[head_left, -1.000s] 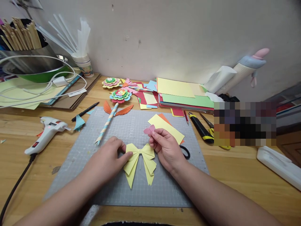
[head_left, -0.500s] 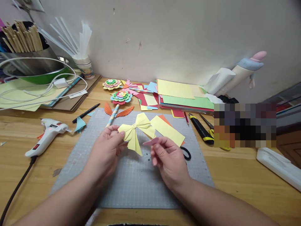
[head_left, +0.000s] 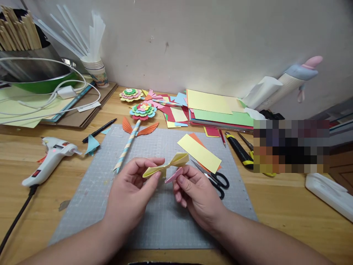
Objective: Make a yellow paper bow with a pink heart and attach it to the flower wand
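Observation:
Between thumb and fingers, my left hand pinches a folded yellow paper bow, now seen nearly edge-on. My right hand holds a small pink paper piece just under the bow's right half; whether the two touch I cannot tell. Both hands are over the grey cutting mat. Black-handled scissors lie right of my right hand, partly under a yellow paper strip. Behind my left hand lies a paper flower with a striped stem and orange leaves.
A white glue gun and a black pen lie at the left. Stacked coloured paper stands against the wall. A yellow-black cutter and a white case are at the right. A paper cup holds clear sticks.
The yellow bow has been tilted from facing the camera to nearly edge-on. My left hand has turned with it, and the pink piece is now closer beneath the bow. More of the scissors shows.

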A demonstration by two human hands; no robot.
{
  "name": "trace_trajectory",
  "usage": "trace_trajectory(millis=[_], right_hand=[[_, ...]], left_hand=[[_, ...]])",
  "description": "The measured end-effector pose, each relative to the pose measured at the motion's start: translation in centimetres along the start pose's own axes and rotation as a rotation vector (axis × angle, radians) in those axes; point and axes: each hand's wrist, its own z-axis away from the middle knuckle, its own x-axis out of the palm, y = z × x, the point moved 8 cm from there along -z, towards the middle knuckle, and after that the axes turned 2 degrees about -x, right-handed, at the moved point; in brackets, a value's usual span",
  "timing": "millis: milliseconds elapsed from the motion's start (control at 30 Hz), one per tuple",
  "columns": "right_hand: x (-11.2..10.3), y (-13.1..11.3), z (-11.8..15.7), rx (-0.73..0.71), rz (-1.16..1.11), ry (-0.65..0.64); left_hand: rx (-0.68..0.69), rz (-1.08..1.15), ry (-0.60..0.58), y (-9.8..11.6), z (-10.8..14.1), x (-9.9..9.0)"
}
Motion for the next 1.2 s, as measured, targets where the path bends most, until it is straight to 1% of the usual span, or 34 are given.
trace_trajectory(millis=[167, 300, 400, 533, 667, 733, 900, 1200], right_hand=[[-0.2, 0.4, 0.0, 0.031, -0.031, 0.012], [-0.2, 0.6, 0.0, 0.047, -0.038, 0.018], [-0.2, 0.5, 0.0, 0.033, -0.059, 0.006], [0.0, 0.3, 0.0, 0.004, -0.085, -0.02], [0.2, 0.3, 0.2, 0.001, -0.077, -0.041], [0.2, 0.4, 0.4, 0.01, -0.063, -0.03], [0.0, 0.4, 0.6, 0.018, -0.045, 0.003], [0.1, 0.5, 0.5, 0.009, -0.071, -0.033]], left_hand=[[0.174, -0.103, -0.022, 0.9, 1.0, 0.3], [0.275, -0.146, -0.041, 1.2, 1.5, 0.4], [0.356, -0.189, -0.07, 1.7, 2.0, 0.6], [0.433, -0.21, -0.138, 2.3, 2.7, 1.0], [0.498, -0.213, -0.177, 2.9, 3.3, 1.2], [0.505, -0.226, -0.197, 2.9, 3.5, 1.3], [0.45, -0.251, -0.247, 2.6, 3.7, 1.6], [0.467, -0.25, -0.275, 2.9, 3.8, 1.8]])
